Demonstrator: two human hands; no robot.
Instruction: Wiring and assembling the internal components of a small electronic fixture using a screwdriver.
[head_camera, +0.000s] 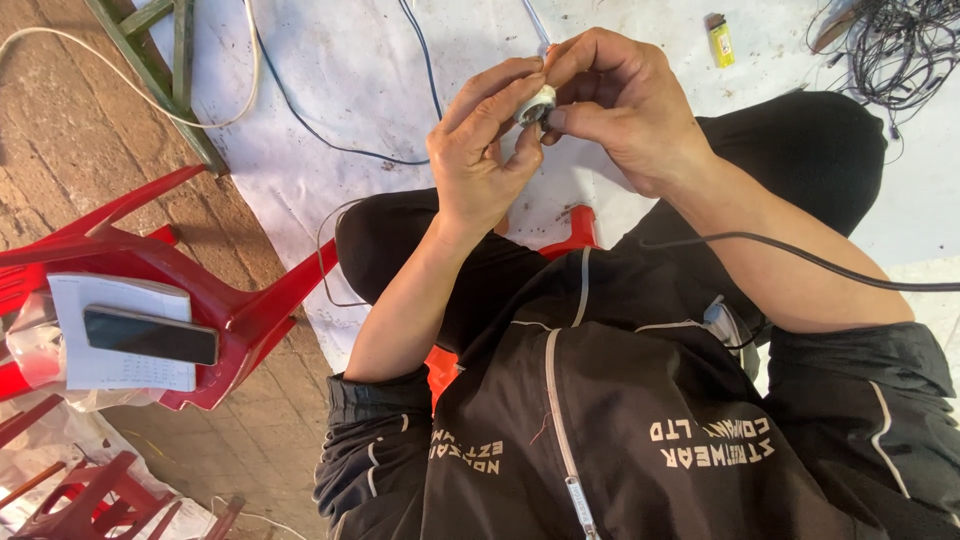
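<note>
Both my hands meet in front of me over my knees. My left hand (480, 150) pinches a small white round fitting (537, 103) between thumb and fingers. My right hand (620, 100) grips the same fitting from the other side, fingertips on its rim. A thin wire (533, 22) runs up from the fitting, and its inner end is hidden by my fingers. I sit in a dark jacket and dark trousers on a red seat (578, 228).
A red plastic chair (200, 290) at the left holds a white notebook (120, 375) with a black phone (150, 335) on it. A black cable (800, 258) crosses my right forearm. A yellow lighter (719, 38), a wire tangle (900, 45) and blue wire (330, 145) lie on the white sheet.
</note>
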